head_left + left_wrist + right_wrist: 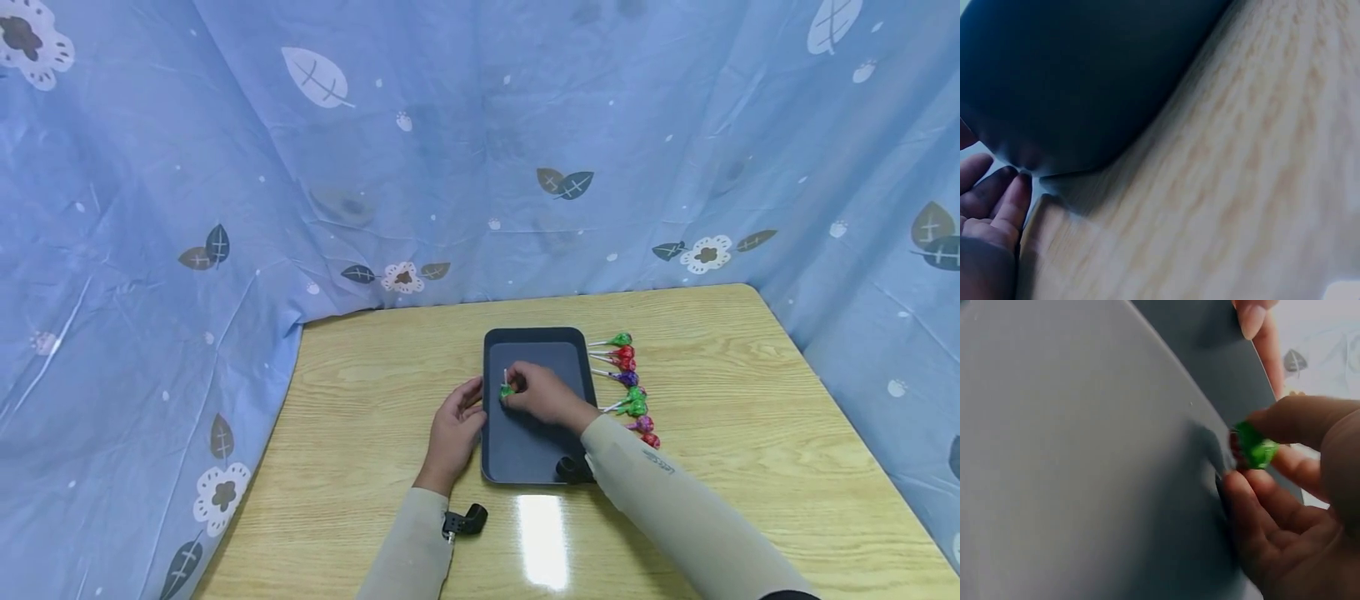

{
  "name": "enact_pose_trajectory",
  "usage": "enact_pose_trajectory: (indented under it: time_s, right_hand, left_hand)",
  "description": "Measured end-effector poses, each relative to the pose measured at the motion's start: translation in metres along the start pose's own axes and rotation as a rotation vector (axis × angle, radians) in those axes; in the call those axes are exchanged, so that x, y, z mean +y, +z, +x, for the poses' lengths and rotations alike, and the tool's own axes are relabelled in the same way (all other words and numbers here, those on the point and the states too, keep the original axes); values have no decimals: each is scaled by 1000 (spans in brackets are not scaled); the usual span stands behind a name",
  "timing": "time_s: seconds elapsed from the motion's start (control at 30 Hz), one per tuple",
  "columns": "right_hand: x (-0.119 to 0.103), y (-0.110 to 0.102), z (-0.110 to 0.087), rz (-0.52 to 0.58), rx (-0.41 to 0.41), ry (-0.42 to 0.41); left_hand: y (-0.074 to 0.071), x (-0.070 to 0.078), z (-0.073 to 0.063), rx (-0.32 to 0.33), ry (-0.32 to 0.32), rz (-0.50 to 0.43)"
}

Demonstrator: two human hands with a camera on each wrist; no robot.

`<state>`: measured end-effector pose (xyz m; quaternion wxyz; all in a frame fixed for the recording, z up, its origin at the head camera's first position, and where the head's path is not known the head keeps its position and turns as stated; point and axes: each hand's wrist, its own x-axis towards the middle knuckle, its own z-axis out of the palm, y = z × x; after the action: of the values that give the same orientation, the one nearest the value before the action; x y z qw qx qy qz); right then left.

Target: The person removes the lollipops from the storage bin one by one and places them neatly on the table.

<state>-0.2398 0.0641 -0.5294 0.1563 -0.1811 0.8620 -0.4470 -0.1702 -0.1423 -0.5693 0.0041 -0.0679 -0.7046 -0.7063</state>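
Observation:
A dark grey rectangular tray [525,454] lies on the table. My left hand [455,429] holds its left rim, one fingertip over the edge and other fingers against the outer wall, as the right wrist view shows. Inside the tray's left half, my right hand [543,393] pinches a green-wrapped lollipop [1259,449] between thumb and fingers. In the head view this lollipop's white stick [506,377] points to the far side, its head close over the tray floor. In the left wrist view, the left fingertips [1017,194] touch the tray's dark outer wall [1079,81].
Right of the tray, several lollipops form a column, sticks towards the tray: a green one [621,339] at the far end, red ones [626,353], a purple one [628,378], green ones [636,407], a pink one [644,424] and a red one [651,440]. A blue patterned curtain [480,150] surrounds the wooden table [375,375].

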Motion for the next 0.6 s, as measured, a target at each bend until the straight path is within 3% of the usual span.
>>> enact_pose_trajectory:
  time_s: [0.6]
  right_hand:
    - [5,-33,-31,144,81,-11]
  left_hand:
    - [1,-1,-2,21,1,-7]
